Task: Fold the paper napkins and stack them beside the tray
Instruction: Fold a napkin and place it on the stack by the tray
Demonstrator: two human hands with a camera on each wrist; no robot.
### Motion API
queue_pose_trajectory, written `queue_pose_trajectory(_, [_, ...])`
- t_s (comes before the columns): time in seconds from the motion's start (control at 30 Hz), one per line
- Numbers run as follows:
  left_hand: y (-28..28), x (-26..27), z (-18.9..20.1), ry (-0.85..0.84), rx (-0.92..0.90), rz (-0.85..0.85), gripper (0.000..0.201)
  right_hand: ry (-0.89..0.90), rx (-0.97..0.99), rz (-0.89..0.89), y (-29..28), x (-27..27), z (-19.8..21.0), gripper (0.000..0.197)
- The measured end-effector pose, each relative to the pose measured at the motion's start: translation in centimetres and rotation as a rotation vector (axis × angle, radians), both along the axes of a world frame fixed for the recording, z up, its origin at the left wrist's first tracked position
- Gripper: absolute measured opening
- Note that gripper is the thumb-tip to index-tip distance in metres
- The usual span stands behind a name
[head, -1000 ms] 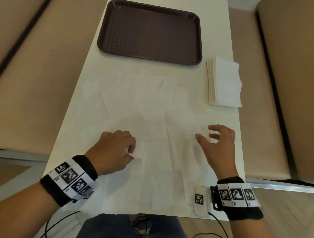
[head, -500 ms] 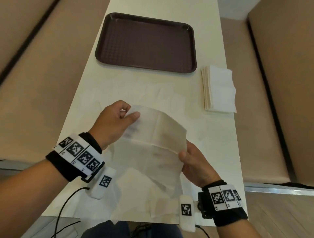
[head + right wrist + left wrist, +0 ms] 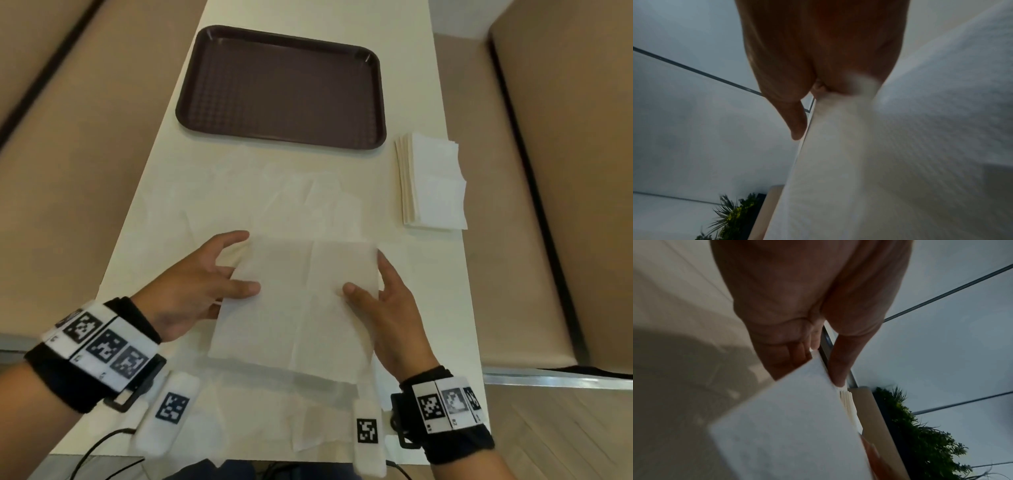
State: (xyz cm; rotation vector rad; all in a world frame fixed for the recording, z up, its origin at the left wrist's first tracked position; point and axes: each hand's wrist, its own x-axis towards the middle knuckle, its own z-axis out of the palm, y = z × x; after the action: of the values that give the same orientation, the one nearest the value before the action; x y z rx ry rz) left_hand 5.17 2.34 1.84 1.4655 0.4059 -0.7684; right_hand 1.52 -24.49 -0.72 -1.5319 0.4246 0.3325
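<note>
Head view bright; wrist views dim, blurred

Cream table [image 3: 455, 281] between, seemingly, tan benches [image 3: 85, 144]

One tray [image 3: 281, 85] – one napkin stack [image 3: 433, 181] – two hands [image 3: 191, 291].

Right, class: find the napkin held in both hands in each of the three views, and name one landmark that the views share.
Head: napkin, centre, between left hand and right hand.
Left wrist: napkin, lower centre, below the fingers.
Right wrist: napkin, right half.
Shared landmark: both wrist views show the green plant; the head view does not.
</note>
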Motion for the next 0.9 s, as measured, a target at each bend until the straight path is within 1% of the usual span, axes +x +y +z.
queue_pose_trajectory(0.07, [-0.1,-0.2,0.0,-0.051,-0.019,0.022,0.078,0.038,0.064,-0.043,-0.4,0.1,0.1,0.088])
queue_pose_trajectory(0.13, [-0.1,-0.3,-0.2,-0.099,-0.039,0.043,0.074,0.036,0.126,-0.063,-0.9,0.1,0.3,0.096])
queue_pose_trajectory(0.17, [-0.1,-0.3,-0.3,-0.113,-0.051,0.045,0.070,0.025,0.153,-0.065,-1.1,0.0,0.5,0.096])
queue_pose_trajectory(0.2, [-0.1,-0.4,-0.4,-0.130,-0.065,0.034,0.065,0.008,0.164,-0.060,-1.2,-0.1,0.6,0.092])
queue_pose_trajectory(0.23, [-0.2,-0.5,-0.5,-0.154,-0.069,0.019,0.060,-0.009,0.150,-0.052,-1.3,-0.2,0.7,0.083])
queue_pose_trajectory(0.27, [-0.3,-0.5,-0.5,-0.187,-0.048,0.006,0.051,-0.024,0.100,-0.039,-1.4,-0.3,0.7,0.071])
queue_pose_trajectory(0.3, [-0.4,-0.6,-0.6,-0.240,0.017,-0.011,0.041,-0.038,0.017,-0.023,-1.5,-0.3,0.7,0.058])
queue_pose_trajectory(0.33, [-0.6,-0.7,-0.6,-0.320,0.136,-0.046,0.035,-0.054,-0.086,-0.002,-1.7,-0.4,0.6,0.047])
queue_pose_trajectory(0.37, [-0.8,-0.7,-0.6,-0.411,0.295,-0.102,0.030,-0.068,-0.191,0.026,-1.9,-0.4,0.5,0.039])
queue_pose_trajectory(0.4, [-0.9,-0.7,-0.3,-0.496,0.450,-0.170,0.025,-0.080,-0.284,0.057,-2.0,-0.4,0.5,0.035])
queue_pose_trajectory(0.43, [-1.1,-0.7,-0.1,-0.569,0.548,-0.228,0.020,-0.099,-0.360,0.085,-2.0,-0.4,0.6,0.031])
queue_pose_trajectory(0.47, [-1.3,-0.7,0.0,-0.626,0.588,-0.267,0.016,-0.126,-0.426,0.107,-2.1,-0.5,0.8,0.027])
queue_pose_trajectory(0.57, [-1.7,-0.6,0.0,-0.739,0.586,-0.305,0.012,-0.261,-0.567,0.126,-2.4,-0.3,1.4,0.016])
queue_pose_trajectory(0.63, [-1.8,-0.3,0.1,-0.732,0.582,-0.303,0.010,-0.353,-0.619,0.133,-3.0,0.0,1.8,0.011])
queue_pose_trajectory(0.7, [-1.8,0.2,0.0,-0.681,0.579,-0.292,0.007,-0.409,-0.665,0.143,-3.7,0.4,2.5,0.008])
queue_pose_trajectory(0.77, [-1.9,0.7,0.0,-0.631,0.579,-0.318,0.004,-0.464,-0.708,0.172,-4.6,1.0,3.4,0.002])
queue_pose_trajectory(0.8, [-1.9,0.9,0.0,-0.614,0.566,-0.336,0.004,-0.488,-0.700,0.193,-4.9,1.3,3.8,0.004])
queue_pose_trajectory(0.83, [-2.0,1.2,0.1,-0.596,0.536,-0.352,0.006,-0.492,-0.655,0.206,-5.3,1.7,4.1,0.004])
queue_pose_trajectory(0.9, [-2.2,1.5,0.3,-0.528,0.396,-0.374,0.018,-0.418,-0.458,0.188,-5.7,2.4,4.5,0.005])
